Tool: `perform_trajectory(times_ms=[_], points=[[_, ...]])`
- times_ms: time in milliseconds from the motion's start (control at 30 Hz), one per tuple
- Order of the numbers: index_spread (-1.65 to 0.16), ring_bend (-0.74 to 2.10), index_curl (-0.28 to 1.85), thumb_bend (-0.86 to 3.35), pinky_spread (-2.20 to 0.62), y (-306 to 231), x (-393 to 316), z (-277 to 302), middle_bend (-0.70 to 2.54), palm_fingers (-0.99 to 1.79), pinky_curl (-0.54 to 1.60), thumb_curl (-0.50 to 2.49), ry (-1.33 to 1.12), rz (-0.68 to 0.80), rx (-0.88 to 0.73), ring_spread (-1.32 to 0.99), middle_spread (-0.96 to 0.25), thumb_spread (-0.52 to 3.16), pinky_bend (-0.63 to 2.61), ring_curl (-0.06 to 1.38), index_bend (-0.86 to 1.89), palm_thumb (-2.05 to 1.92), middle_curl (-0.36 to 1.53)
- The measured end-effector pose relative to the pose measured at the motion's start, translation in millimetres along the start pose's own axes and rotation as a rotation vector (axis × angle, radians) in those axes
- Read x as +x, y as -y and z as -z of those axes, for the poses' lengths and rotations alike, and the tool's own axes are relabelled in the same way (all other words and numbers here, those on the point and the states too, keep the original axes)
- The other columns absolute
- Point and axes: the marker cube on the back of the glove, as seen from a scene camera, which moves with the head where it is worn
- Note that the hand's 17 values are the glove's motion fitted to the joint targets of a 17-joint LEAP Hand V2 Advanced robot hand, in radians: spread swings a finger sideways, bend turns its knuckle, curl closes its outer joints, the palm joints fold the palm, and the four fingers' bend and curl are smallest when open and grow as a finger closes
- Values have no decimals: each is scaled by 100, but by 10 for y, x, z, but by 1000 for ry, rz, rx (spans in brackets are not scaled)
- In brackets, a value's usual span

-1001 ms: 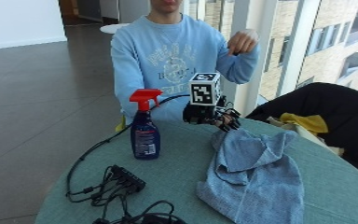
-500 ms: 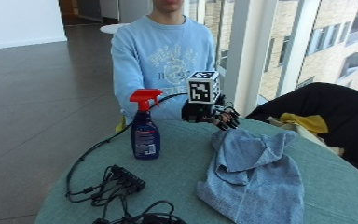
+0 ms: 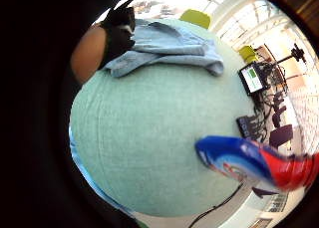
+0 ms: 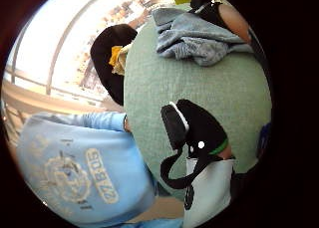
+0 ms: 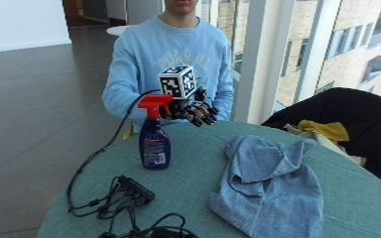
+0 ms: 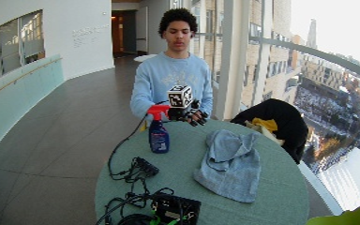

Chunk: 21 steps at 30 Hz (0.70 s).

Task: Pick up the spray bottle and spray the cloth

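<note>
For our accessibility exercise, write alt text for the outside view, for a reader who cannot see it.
A person's gloved right hand hovers with fingers spread just behind the red trigger of a blue spray bottle standing upright on a round green table, not yet gripping it. A crumpled blue cloth lies to one side; black cables lie near the table's front edge.

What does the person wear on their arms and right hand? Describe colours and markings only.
A black glove covers the right hand, with black straps and white plastic at the palm. Both arms are in the long sleeves of a light blue sweatshirt with a pale printed chest design.
</note>
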Motion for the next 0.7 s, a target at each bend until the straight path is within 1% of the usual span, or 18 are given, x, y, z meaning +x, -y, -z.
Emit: perform_trajectory(times_ms=[200,400,567,700], points=[[-41,27,28,12,20,-671,125,175,27,62,28,25,36,-64,57,-4,-10,116,22,26,16,59,33],[-41,26,29,9,19,-1361,383,344,26,66,29,26,9,-151,85,-4,-11,116,20,27,16,61,34],[-40,26,29,6,19,-1701,643,432,26,67,30,26,38,-222,82,-5,-11,116,19,28,15,62,35],[-40,26,29,4,19,-1811,873,503,25,68,30,27,110,-259,102,-5,-11,116,19,29,15,63,36]])
